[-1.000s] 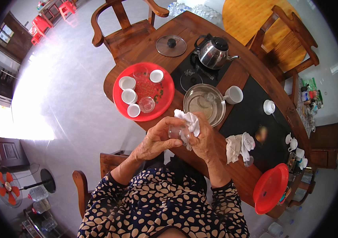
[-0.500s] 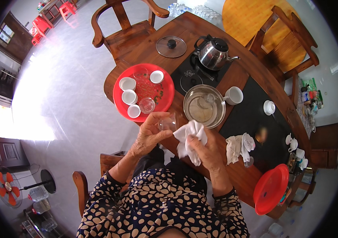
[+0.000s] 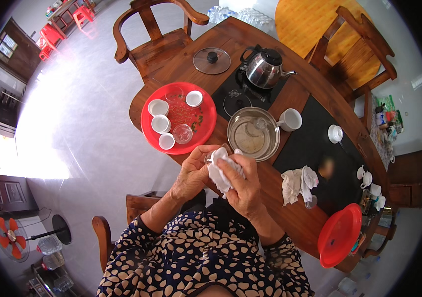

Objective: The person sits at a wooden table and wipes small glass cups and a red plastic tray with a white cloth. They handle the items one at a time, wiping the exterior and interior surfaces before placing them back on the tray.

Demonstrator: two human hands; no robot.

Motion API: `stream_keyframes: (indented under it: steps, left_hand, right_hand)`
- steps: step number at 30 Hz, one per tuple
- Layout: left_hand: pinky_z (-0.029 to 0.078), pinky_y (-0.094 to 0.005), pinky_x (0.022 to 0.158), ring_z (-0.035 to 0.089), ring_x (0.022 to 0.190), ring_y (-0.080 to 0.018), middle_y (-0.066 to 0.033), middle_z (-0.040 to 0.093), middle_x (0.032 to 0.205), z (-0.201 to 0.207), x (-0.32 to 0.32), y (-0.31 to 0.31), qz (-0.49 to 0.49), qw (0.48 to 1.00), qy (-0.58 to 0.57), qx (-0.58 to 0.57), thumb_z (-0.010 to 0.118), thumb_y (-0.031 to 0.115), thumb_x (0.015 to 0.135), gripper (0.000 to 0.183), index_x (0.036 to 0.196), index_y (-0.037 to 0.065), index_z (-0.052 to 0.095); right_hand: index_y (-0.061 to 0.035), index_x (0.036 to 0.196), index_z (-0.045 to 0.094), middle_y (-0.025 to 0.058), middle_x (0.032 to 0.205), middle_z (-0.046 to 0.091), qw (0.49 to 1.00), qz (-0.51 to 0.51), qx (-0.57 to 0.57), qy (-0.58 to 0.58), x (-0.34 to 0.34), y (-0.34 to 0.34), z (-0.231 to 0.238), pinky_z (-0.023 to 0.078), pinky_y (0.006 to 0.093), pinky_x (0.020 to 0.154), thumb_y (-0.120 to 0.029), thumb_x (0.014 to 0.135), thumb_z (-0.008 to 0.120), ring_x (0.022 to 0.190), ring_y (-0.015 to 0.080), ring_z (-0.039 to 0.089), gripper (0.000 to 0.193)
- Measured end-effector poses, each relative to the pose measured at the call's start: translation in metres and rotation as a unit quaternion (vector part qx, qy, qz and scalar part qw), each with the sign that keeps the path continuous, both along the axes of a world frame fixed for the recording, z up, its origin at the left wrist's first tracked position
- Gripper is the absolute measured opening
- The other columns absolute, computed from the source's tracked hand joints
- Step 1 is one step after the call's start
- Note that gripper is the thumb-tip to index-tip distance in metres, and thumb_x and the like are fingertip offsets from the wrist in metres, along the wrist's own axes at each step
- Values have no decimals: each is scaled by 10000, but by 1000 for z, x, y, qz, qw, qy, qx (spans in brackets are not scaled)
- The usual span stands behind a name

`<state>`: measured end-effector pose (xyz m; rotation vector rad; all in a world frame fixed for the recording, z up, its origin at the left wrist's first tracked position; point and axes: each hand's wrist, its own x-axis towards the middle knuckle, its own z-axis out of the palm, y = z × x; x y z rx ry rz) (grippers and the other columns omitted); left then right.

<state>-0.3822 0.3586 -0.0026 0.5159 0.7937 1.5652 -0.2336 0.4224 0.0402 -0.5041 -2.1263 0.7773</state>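
Note:
My left hand (image 3: pixel 192 168) grips a small clear glass cup (image 3: pixel 209 157), most of which is hidden by fingers and cloth. A white cloth (image 3: pixel 222 171) is bunched in my right hand (image 3: pixel 244 184), pressed against the cup at its mouth. Both hands are together over the table's near edge. Just beyond them stands a round metal basin (image 3: pixel 254 154) with water and a clear glass cup (image 3: pixel 259 123) in it. To the left, a red round tray (image 3: pixel 202 140) carries several white cups (image 3: pixel 161 123) and clear glass cups (image 3: pixel 183 133).
A steel kettle (image 3: pixel 264 69) stands on the black hob at the back, beside a glass lid (image 3: pixel 211 60). Right of the basin are a white mug (image 3: pixel 290 120), folded cloths (image 3: pixel 299 183) and a red basin (image 3: pixel 339 237). Wooden chairs (image 3: pixel 159 44) surround the table (image 3: pixel 270 185).
My right hand has moved left and brought the white cloth onto the glass cup. The two hands, apart before, now meet around it.

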Motion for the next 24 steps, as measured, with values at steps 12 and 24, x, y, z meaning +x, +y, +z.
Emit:
stream_keyframes:
  steps: [12, 24]
  left_hand:
    - [365, -410, 1056, 411, 1287, -266, -155, 401, 1423, 2, 27, 22, 70, 994, -58, 65, 575, 280, 930, 475, 1329, 116, 375]
    - [509, -297, 804, 608, 1018, -213, -125, 525, 1274, -13, 19, 27, 146, 989, 35, -12, 569, 49, 907, 392, 1267, 61, 416]
  right_hand:
    - [5, 1290, 420, 56, 1083, 558, 855, -57, -490, 162, -20, -10, -13, 458, 236, 775, -203, 991, 449, 921, 100, 532, 365]
    - [-3, 1120, 500, 169, 1015, 535, 989, -52, -70, -121, 6, -14, -38, 467, 411, 787, -21, 719, 600, 933, 364, 534, 414]
